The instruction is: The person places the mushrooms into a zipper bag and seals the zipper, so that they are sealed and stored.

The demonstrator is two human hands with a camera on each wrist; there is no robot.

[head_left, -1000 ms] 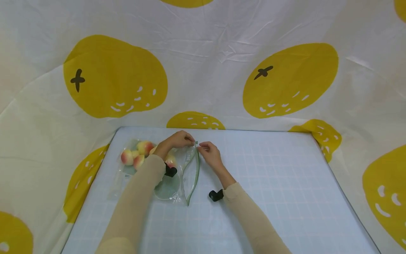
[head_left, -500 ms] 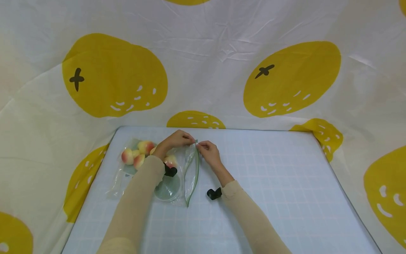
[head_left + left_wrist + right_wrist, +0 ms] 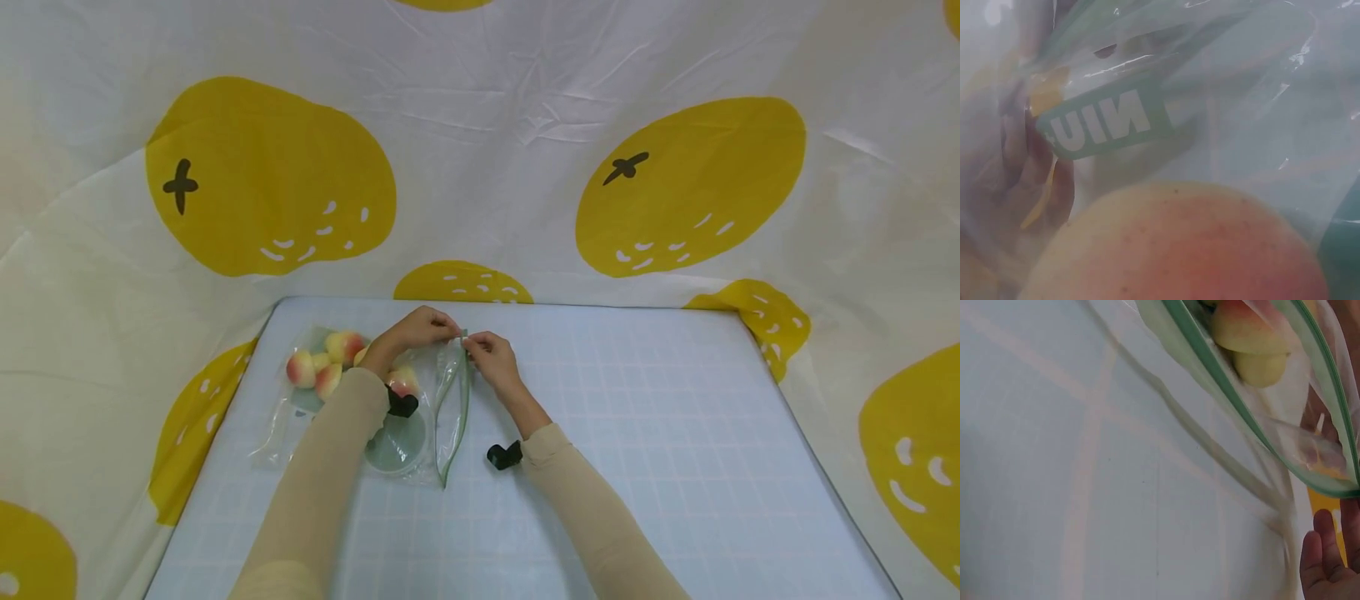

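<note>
A clear zip bag (image 3: 450, 425) with a green zip strip (image 3: 1229, 400) lies with its mouth to the right, the two strips bowed apart. My left hand (image 3: 427, 327) pinches the far end of the zip. Right beside it, my right hand (image 3: 492, 357) pinches the same end with thumb and finger. A yellow-red peach (image 3: 403, 381) shows under the left wrist and fills the lower left wrist view. Through the plastic there, left-hand fingers (image 3: 1013, 156) and a green printed label (image 3: 1107, 119) with mirrored letters appear. The left forearm hides part of the bag.
Several peaches (image 3: 327, 382) lie in clear plastic left of the left forearm. A round pale green patch (image 3: 396, 443) shows on the bag near the wrist. The pale checked table (image 3: 637, 467) meets a white curtain (image 3: 480, 208) with yellow fruit prints at its far edge.
My right hand has shifted slightly up and left, its fingertips coming onto the zip's far end. The bag's mouth looks a little narrower. My left hand has stayed nearly in place.
</note>
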